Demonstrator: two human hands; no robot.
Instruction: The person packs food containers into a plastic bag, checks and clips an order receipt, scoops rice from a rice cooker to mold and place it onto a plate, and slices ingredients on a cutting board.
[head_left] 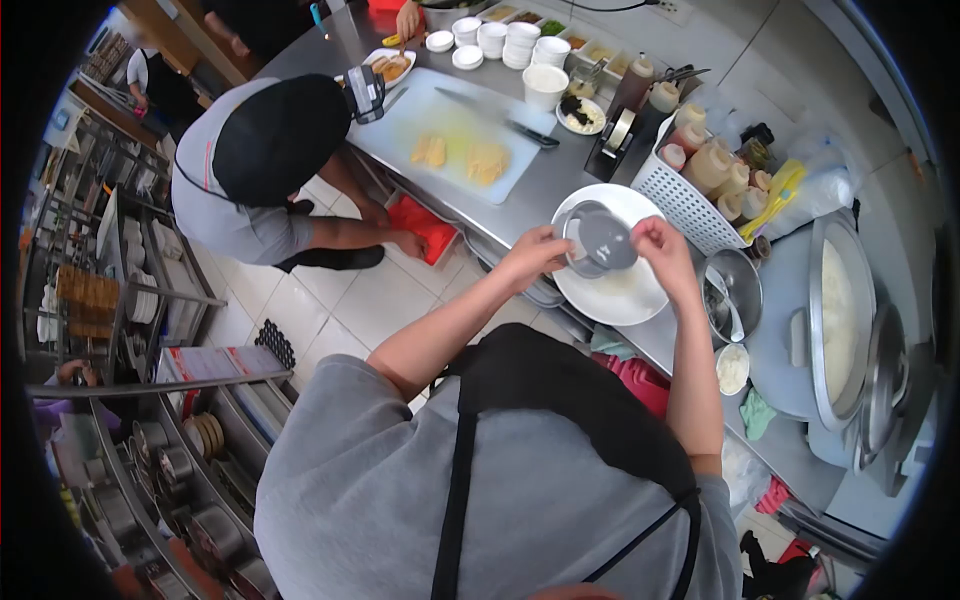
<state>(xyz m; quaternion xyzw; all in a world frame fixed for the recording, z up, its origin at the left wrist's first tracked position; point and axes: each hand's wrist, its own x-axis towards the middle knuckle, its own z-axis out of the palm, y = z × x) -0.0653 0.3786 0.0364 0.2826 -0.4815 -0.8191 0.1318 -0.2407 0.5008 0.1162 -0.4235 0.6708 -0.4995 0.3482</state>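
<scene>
Both my hands hold a small grey bowl (pixel 603 232) over a large white plate (pixel 630 305). My left hand (pixel 540 254) grips the bowl's left rim, its fingers closed round the edge. On the opposite side, my right hand (pixel 658 246) is pinched at the rim. The bowl appears tilted, and a little pale matter shows on the plate below it. I cannot make out exactly what is inside the bowl.
A cutting board (pixel 400 110) with pale food pieces and a knife (pixel 532 134) lies at left. A co-worker (pixel 275 150) bends by a red-lined bin (pixel 420 228). A bottle basket (pixel 690 205), metal bowl (pixel 735 275) and large rice pot (pixel 835 300) stand at right.
</scene>
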